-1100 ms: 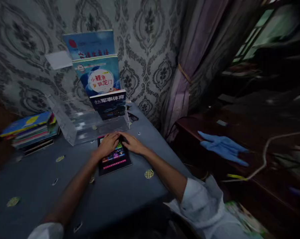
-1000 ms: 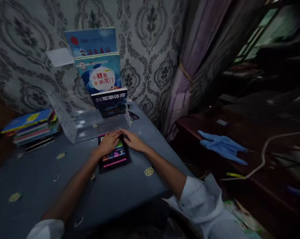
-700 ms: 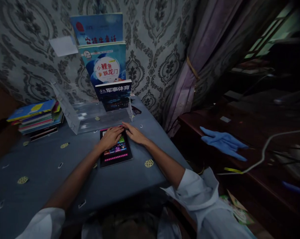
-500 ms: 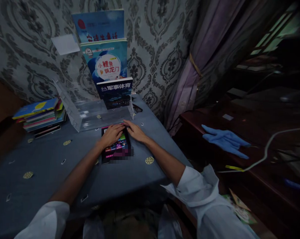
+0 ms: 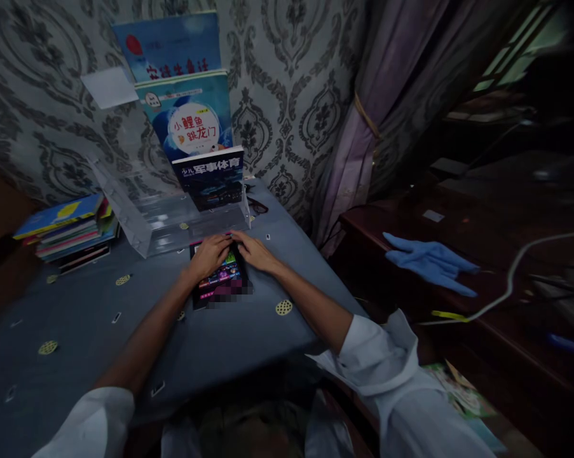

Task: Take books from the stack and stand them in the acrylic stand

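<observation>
A dark book with a colourful cover (image 5: 220, 277) lies flat on the blue-grey tablecloth (image 5: 248, 331). Across its upper left part rests my left hand (image 5: 211, 256), its fingers close together and pointing right. My right hand (image 5: 254, 250) lies at the book's upper right corner, fingertips almost meeting those of the left. Whether either hand grips the book's edge cannot be made out. Just behind the hands is a clear acrylic rack (image 5: 172, 238), in which a dark book (image 5: 210, 181), a light blue book (image 5: 191, 121) and a taller blue book (image 5: 172, 48) stand in tiers.
A stack of books (image 5: 72, 229) sits at the left of the table. Dark glasses (image 5: 257, 205) lie behind the rack's right end. On the dark red surface at right are a blue glove (image 5: 427, 261) and a white cable (image 5: 510, 280). A purple curtain (image 5: 348, 146) hangs behind.
The view has shifted slightly, so the rack and books appear a little further left. Both hands stay at the upper part of the flat book, nearly unmoved.
</observation>
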A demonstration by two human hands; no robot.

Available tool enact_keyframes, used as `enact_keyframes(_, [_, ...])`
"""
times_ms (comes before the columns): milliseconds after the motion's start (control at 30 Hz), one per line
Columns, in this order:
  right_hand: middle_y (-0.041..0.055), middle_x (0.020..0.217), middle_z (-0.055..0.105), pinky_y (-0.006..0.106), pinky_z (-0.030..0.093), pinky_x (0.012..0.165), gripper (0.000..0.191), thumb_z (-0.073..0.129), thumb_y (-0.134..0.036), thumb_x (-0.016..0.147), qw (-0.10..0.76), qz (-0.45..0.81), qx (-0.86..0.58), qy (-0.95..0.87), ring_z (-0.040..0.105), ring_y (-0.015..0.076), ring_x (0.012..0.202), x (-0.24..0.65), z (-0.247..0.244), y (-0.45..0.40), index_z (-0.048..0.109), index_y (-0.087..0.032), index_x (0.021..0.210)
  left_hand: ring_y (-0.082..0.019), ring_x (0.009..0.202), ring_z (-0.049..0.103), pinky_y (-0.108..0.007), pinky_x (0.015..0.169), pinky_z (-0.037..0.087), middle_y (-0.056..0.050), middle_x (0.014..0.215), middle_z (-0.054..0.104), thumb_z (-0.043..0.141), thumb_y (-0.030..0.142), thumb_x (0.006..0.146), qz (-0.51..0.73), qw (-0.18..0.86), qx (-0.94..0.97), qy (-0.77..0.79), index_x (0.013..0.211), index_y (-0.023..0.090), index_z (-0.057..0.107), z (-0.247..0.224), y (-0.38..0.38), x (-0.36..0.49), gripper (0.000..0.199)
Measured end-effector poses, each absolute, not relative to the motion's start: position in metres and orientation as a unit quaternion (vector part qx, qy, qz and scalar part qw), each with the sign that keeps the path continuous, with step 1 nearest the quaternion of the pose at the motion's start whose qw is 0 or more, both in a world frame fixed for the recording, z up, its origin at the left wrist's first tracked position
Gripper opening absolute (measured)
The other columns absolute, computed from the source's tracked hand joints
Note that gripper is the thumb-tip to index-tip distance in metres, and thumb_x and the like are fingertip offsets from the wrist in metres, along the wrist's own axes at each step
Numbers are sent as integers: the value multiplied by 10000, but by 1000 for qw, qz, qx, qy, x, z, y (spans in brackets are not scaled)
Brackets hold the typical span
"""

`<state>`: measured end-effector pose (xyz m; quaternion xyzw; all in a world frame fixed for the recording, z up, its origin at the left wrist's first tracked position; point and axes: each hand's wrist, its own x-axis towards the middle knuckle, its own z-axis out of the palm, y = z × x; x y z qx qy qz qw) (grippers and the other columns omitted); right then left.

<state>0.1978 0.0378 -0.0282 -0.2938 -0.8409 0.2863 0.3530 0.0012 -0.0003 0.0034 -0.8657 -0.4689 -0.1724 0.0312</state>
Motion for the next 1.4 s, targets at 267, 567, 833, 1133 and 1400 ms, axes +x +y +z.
enact_keyframes(267, [99,1333,646,443,446,1100,570,418,-38,886,327,247,-314,-856,580,212,1241,195,-31,39,493,-189,1431,-260,1441,415,-541,1181,315,-97,1508,514,414,367,1022,-114,-25,-874,-472,1421,224,541,10,-42,8,442])
enact_keyframes(567, [123,1406,600,460,406,1124,505,503,-142,922,314,241,-315,-863,547,231,1296,198,-36,40,502,-173,1426,-217,1496,325,-514,1242,211,-21,1580,423,410,427,1042,-88,-115,-910,-388,1475,320,478,23,-123,21,451])
enact_keyframes(833, [137,1383,615,502,422,1091,491,503,-187,936,301,217,-316,-873,559,267,1263,199,-32,37,507,-183,1428,-234,1375,510,-459,1169,390,-65,1450,581,415,394,1033,-191,-53,-840,-505,1409,253,549,12,-82,-31,423])
enact_keyframes(1133, [125,1348,630,493,421,1081,467,486,-224,960,295,206,-323,-875,557,264,1242,200,-28,34,515,-197,1425,-258,1383,498,-501,1178,368,-151,1460,557,368,376,1016,-213,-38,-794,-568,1376,121,557,-9,-63,-79,481])
enact_keyframes(1400, [127,1337,641,509,443,1055,473,501,-220,939,280,202,-325,-880,574,290,1214,198,-29,35,536,-191,1410,-244,1385,499,-472,1149,431,-94,1485,541,356,361,1039,-198,-51,-821,-532,1406,200,558,13,-135,-60,449])
